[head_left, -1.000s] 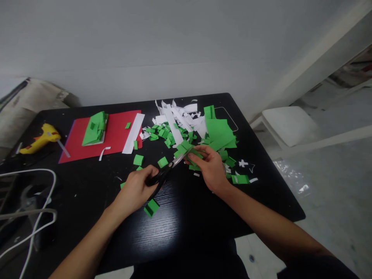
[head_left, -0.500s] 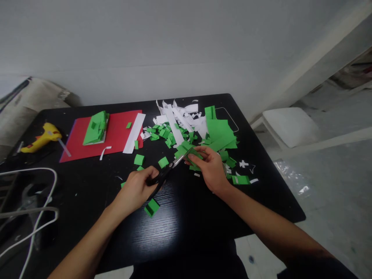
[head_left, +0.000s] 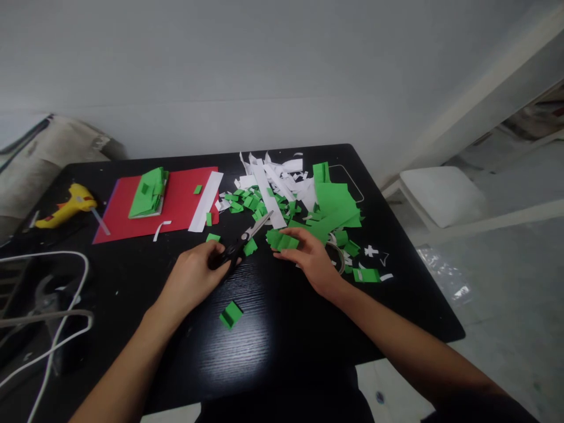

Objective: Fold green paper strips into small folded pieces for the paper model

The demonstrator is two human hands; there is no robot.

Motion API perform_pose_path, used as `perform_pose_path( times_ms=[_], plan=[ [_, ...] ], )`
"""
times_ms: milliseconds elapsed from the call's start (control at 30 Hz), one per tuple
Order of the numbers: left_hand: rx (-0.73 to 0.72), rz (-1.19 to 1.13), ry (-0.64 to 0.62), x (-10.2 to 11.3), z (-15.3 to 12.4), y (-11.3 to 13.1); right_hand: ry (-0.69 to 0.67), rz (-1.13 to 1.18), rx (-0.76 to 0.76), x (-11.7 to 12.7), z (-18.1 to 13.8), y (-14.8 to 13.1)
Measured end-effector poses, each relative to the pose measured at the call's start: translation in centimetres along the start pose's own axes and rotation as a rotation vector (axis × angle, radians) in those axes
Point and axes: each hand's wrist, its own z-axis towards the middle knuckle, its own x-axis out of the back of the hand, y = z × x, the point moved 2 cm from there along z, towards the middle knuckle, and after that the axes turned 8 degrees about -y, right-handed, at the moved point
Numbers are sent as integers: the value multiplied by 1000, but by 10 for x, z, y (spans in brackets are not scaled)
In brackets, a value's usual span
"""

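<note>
Black-handled scissors [head_left: 244, 238] are held in my left hand [head_left: 196, 271], their blades pointing up and to the right. My right hand [head_left: 315, 259] pinches a folded green paper strip [head_left: 282, 240] between thumb and fingers, just right of the blades and apart from them. Behind both hands lies a heap of small green paper pieces [head_left: 251, 201] mixed with white paper scraps [head_left: 304, 189]. A folded green square [head_left: 231, 315] sits alone on the table in front of the scissors. A roll of tape [head_left: 338, 258] is partly hidden behind my right wrist.
On the black table [head_left: 299, 329], a red sheet [head_left: 180, 205] carries a stack of folded green paper [head_left: 148, 192] and a white strip [head_left: 206, 201]. A yellow glue gun [head_left: 68, 207] and white cable [head_left: 83, 276] lie left. Larger green sheets [head_left: 335, 202] are at right. A white stool [head_left: 443, 194] stands beyond.
The scissors have come away from the green paper and moved left with my left hand. My right hand now holds the paper strip a little lower and tilted.
</note>
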Motion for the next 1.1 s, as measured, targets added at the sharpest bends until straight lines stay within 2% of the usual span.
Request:
perform_pose_path(
  times_ms=[133, 267, 500, 600, 767, 900, 1000, 1100],
  plan=[
    [-21, 157, 48, -3, 1, -4, -79, -77, -48, -2, -3, 2],
    [-47, 275, 67, -5, 0, -4, -114, -160, -3, -5, -6, 3],
    [-95, 281, 45, -4, -1, -3, -136, -200, 42, -8, -10, 6],
    [-101, 220, 21, -2, 0, -3, -160, -201, 63, -8, -10, 7],
    [-111, 67, -41, 4, 2, -4, -204, -262, 194, -9, -11, 2],
    [-173, -57, -88, 8, 0, 5, -191, -351, 252, -9, -13, -1],
    [-211, -303, -83, 5, -4, 20, -211, -398, 280, -10, -14, -1],
    [-168, -524, -120, -6, -9, 34, -241, -409, 297, -12, -15, -1]
  ],
)
